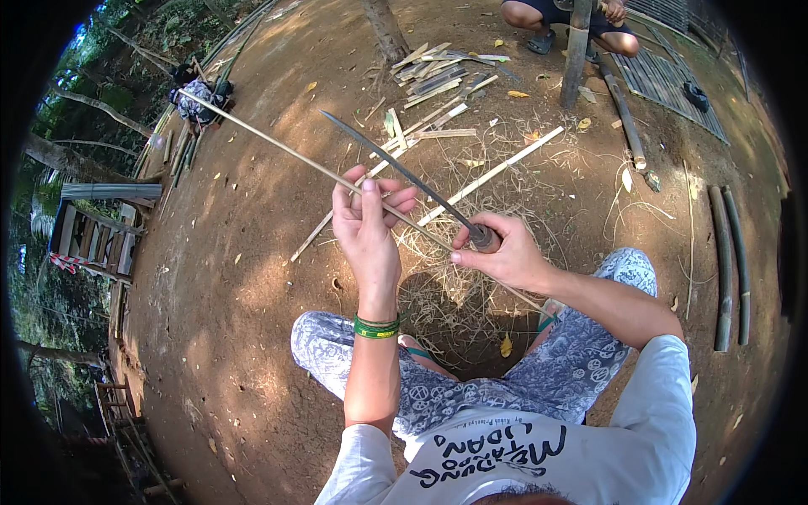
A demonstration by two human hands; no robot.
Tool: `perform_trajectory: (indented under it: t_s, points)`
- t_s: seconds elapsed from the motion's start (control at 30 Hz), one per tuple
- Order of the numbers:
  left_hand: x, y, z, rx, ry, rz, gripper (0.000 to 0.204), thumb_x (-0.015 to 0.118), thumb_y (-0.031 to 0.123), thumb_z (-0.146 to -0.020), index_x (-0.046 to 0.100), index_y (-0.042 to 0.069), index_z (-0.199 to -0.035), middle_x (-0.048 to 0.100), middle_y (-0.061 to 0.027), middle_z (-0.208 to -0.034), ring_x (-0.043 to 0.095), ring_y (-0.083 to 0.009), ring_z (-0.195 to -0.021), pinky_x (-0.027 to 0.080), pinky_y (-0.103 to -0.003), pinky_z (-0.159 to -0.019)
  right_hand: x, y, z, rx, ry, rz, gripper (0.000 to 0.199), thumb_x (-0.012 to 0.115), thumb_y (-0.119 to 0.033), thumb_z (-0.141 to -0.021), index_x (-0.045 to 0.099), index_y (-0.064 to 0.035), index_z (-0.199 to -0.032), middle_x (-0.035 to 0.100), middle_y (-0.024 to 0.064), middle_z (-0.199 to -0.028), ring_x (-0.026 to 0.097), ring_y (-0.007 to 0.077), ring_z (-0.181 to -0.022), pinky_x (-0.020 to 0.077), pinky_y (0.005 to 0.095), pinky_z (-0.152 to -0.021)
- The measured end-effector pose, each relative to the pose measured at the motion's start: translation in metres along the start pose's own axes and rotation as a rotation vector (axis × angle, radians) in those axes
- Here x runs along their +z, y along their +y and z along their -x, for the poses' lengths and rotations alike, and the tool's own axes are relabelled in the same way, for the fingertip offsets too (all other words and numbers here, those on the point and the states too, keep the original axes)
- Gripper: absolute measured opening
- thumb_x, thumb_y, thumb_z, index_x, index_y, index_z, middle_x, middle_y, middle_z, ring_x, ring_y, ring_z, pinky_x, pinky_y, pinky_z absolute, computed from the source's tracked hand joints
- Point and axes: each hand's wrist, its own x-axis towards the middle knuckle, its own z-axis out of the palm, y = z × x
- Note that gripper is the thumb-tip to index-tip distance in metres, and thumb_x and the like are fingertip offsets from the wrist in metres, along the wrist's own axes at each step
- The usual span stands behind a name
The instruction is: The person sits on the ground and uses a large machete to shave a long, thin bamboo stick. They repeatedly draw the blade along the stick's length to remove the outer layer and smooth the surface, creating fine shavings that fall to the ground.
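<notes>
My left hand (374,215) pinches a long thin bamboo stick (273,141) between thumb and fingers. The stick runs from the upper left, across both hands, down toward my right foot. In my right hand (509,257) is a knife (396,168) with a long, narrow dark blade and a round brown handle. Its blade points up and to the left, above the stick and apart from it along most of its length. My right thumb and fingertips are close to the stick, near the handle; whether they press on it I cannot tell.
Thin shavings (454,316) cover the soil between my feet and beyond. Split bamboo strips (438,71) lie by a tree trunk (385,32). Another person (619,38) squats behind a post (576,55). Two dark poles (722,269) lie at the right.
</notes>
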Motion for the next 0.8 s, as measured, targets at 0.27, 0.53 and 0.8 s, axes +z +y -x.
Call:
perform_trajectory:
  t_s: [0.27,0.53,0.8]
  points:
    - [0.02,0.006,0.007,0.083,-0.051,-0.064,0.03,0.049,0.015,-0.107,0.042,-0.001,-0.131,0.066,-0.0158,-0.098,0.073,-0.0269,-0.086,0.063,-0.034,-0.076,-0.004,-0.006,-0.004,0.057,0.04,-0.005,0.024,0.082,-0.012,-0.084,0.07,-0.0015,-0.101,0.073,0.0006,-0.09,0.065,0.0037,-0.076,0.0525,0.0225,-0.065]
    - [0.028,-0.005,0.014,0.126,-0.072,-0.129,0.028,0.052,0.01,-0.106,0.042,-0.002,-0.129,0.067,-0.0153,-0.095,0.072,-0.0227,-0.085,0.061,-0.033,-0.076,-0.001,-0.006,-0.005,0.054,0.12,-0.009,0.021,0.081,-0.003,-0.081,0.067,0.0,-0.098,0.073,0.0045,-0.09,0.069,0.0091,-0.086,0.0564,0.0264,-0.08]
    - [0.029,-0.01,0.016,0.148,-0.029,-0.158,0.027,0.054,0.01,-0.105,0.043,-0.002,-0.126,0.067,-0.0145,-0.089,0.072,-0.0226,-0.079,0.061,-0.033,-0.071,-0.001,0.0,-0.008,0.029,0.135,0.054,0.02,0.079,-0.002,-0.081,0.066,-0.0002,-0.096,0.073,0.0039,-0.088,0.068,0.0087,-0.084,0.0554,0.0259,-0.078]
